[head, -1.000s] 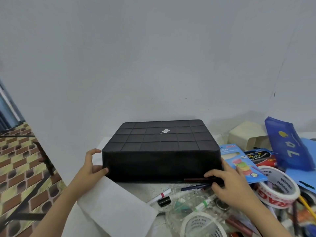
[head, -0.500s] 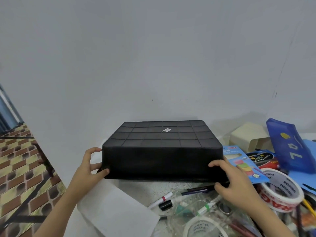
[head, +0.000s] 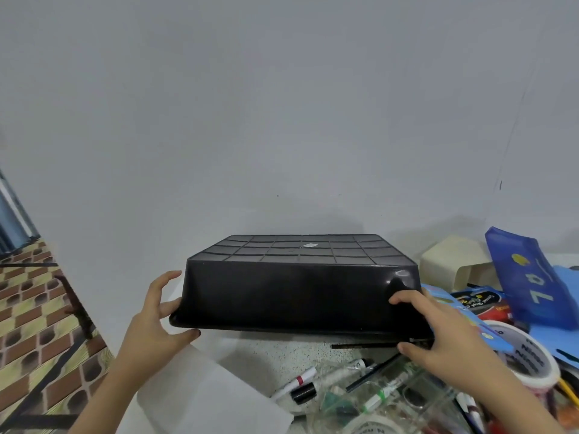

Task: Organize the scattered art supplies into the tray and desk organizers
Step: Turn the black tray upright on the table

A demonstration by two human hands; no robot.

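Two hands are on the black tray [head: 300,296], which is upside down at the back of the tabletop [head: 282,349] near the wall, its gridded base facing up. My left hand [head: 159,317] grasps the near left corner, thumb hooked under the rim. My right hand [head: 438,333] grasps the near right corner, fingers on the front wall and thumb beneath. The near rim is off the tabletop; the far rim is hidden, so I cannot tell whether it rests there.

I judge the step in hand to be turning the tray right way up. To do it well, I would lift it fully clear first, because a dark pencil [head: 363,346] lies just under the right rim, and markers [head: 294,382] and a tape roll [head: 526,355] crowd the right hand. Then I'd roll it over with both thumbs firm and set it on the bare patch, off the white paper sheet [head: 213,399]. The cream organizer [head: 451,270], just beside the tray's far right corner, needs room too.
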